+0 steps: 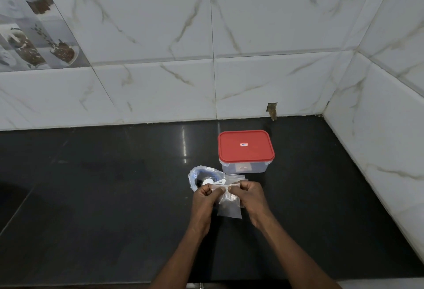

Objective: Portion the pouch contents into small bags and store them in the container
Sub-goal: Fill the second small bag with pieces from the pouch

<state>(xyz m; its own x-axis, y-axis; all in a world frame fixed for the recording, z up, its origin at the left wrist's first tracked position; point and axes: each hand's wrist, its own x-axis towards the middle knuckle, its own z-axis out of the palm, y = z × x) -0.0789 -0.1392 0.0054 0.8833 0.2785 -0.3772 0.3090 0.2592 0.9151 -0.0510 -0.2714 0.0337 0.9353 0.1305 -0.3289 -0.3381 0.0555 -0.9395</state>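
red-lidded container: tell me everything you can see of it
The container is a rectangular box with rounded corners: a translucent, plastic-looking body closed by a red lid. A small label sits at the lid's centre, another on the front wall; neither is legible. Contents cannot be made out. It stands upright on the black countertop, near the tiled wall, with nothing on top.

Black counter (91,197) bearing red-lidded container (246,148), sitting beyond grip, slightly right; clear pouch (202,172) lying just beyond grip, left.

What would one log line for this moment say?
left hand pinches small bag | right hand pinches same bag | pouch lies on counter | container red lid on
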